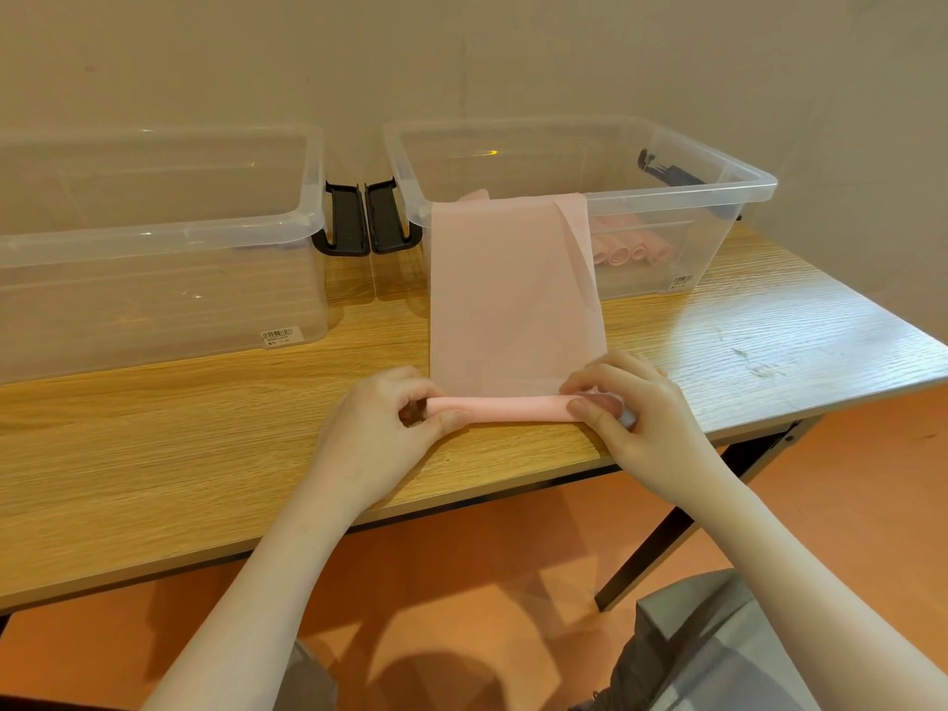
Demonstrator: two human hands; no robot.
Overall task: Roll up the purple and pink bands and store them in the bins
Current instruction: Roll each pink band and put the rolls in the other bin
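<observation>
While both hands (390, 407) (623, 397) pinch its rolled end, the pink band (508, 295) stretches lengthwise toward the right bin (718, 197).

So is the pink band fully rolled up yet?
No, the pink band is only rolled at its near end; the rest lies flat, draped over the right bin.

Wall (461, 53): plain beige, matte, running behind the whole scene; you see a few faint scuffs on it.
Surface (154, 454): light wood-grain top with a pale edge strip, set close to the wall; some dull marks show near its right end.
Frame and leg (651, 551): dark metal, the leg slanting down beneath the right part of the top.
Floor (461, 582): smooth orange, carrying soft shadows under the top.
Light: even and diffuse, you see no window.
</observation>
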